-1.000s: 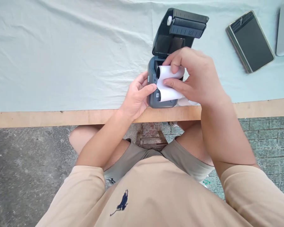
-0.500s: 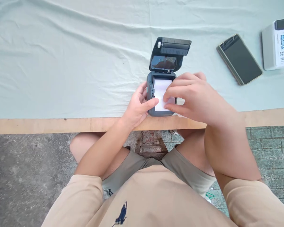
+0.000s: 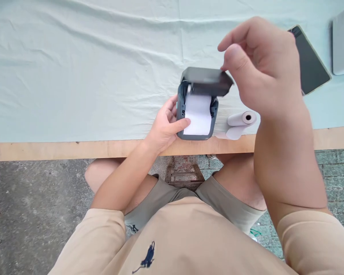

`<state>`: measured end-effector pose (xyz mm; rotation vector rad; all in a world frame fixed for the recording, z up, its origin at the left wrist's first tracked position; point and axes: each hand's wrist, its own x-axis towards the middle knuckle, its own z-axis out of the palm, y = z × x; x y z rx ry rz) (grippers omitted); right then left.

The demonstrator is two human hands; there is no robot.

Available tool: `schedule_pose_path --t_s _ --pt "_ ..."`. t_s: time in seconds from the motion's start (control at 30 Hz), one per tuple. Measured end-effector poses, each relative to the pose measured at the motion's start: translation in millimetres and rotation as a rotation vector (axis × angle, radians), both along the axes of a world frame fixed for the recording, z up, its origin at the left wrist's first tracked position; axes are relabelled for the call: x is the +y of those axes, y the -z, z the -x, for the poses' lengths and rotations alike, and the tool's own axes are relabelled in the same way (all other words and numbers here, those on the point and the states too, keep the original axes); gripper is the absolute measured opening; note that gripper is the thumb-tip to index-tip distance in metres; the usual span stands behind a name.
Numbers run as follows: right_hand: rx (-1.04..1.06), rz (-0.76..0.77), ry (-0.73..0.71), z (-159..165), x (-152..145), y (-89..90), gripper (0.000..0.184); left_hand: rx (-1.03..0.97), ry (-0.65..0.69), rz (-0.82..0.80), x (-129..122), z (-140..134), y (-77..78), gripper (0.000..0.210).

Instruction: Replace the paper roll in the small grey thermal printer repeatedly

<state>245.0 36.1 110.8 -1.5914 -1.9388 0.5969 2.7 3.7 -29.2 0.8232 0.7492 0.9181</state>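
A small dark portable receipt printer [image 3: 180, 128] rests at the table's near edge, its hinged lid [image 3: 205, 80] partly lowered and blurred. White paper [image 3: 197, 114] lies in its bay, its loose end reaching toward the front. My left hand [image 3: 166, 126] grips the printer's left side, with the thumb over the paper's edge. Above the lid's right corner is my right hand [image 3: 263, 65], fingers bent and apart. One fingertip seems to touch that corner, though the hand hides part of the contact. To the right of the printer lies a paper roll [image 3: 238, 119] with a loose tail.
A smartphone [image 3: 311, 63] lies at the right, partly behind my right hand. Beyond it a white box [image 3: 342, 46] is cut off by the picture's edge. Pale cloth [image 3: 88, 76] covers the table, leaving a bare wooden front edge [image 3: 60, 149].
The lid has swung down from upright. My right hand has left the paper and risen to the lid's corner, uncovering the paper roll. My left hand keeps its hold on the printer.
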Motion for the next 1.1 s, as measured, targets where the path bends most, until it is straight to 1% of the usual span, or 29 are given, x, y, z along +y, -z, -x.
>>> schedule_pose_path --t_s 0.03,0.1,0.17,0.2,0.27,0.33,0.43,0.6,0.7,0.8,0.9,1.0,1.1 --pt "-0.004 0.036 -0.001 0 1 -0.9 0.023 -0.008 0.002 0.006 0 0 0.3 0.098" --pt "0.007 0.105 -0.05 -1 4 -0.9 0.026 -0.018 0.007 0.002 1 0 0.9 0.096" --pt "-0.022 0.21 -0.128 -3 6 0.8 0.041 -0.028 0.007 -0.018 1 0 2.0 0.094" --pt "-0.054 0.273 -0.161 -3 8 1.9 0.046 -0.035 0.006 -0.028 1 0 2.8 0.095" --pt "-0.117 0.391 -0.207 -3 10 4.0 0.048 -0.042 0.007 -0.043 1 -1 4.7 0.097" --pt "-0.143 0.453 -0.222 0 10 5.6 0.048 -0.034 0.005 -0.054 0 -1 6.0 0.1" --pt "-0.151 0.44 -0.218 4 9 6.7 0.049 -0.008 -0.023 -0.039 -2 -3 3.5 0.096" --pt "-0.192 0.447 -0.252 6 7 7.4 0.053 0.007 -0.061 0.023 -4 -9 -11.7 0.085" --pt "-0.22 0.424 -0.26 3 10 9.5 0.049 -0.022 -0.107 0.101 -4 -10 -19.9 0.062" --pt "-0.223 0.39 -0.282 1 12 9.6 0.047 -0.012 -0.115 0.146 -2 -8 -22.3 0.046" --pt "-0.217 0.383 -0.328 -2 12 6.7 0.053 0.005 -0.11 0.123 -1 -5 -20.6 0.043" --pt "-0.198 0.406 -0.374 -5 12 4.5 0.067 0.019 -0.116 0.105 -2 -4 -19.4 0.046" --pt "-0.176 0.389 -0.398 -6 12 4.7 0.068 0.042 -0.136 0.086 -3 -5 -19.8 0.048"
